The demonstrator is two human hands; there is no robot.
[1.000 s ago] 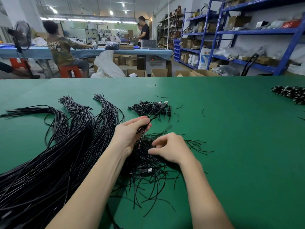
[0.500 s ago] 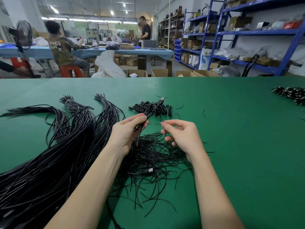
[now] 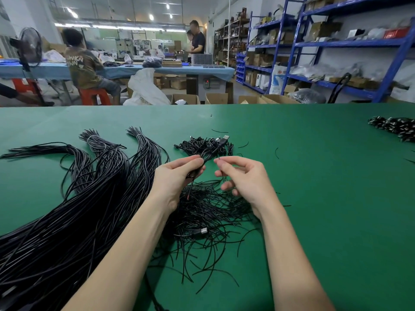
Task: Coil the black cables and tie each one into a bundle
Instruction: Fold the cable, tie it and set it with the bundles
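- green table [image 3: 314, 198], wide, carries everything
- long black cables [image 3: 67, 221] in a big sheaf on the left, far ends tied
- loose tie strands [image 3: 206, 212] heaped under both hands
- coiled bundles [image 3: 202, 145] just beyond hands; more [image 3: 397, 127] far right
- left hand [image 3: 173, 178] grips a coiled cable [image 3: 211, 152], USB plug [image 3: 224, 139] sticking up
- right hand [image 3: 244, 178] pinches a thin strand, hard to see
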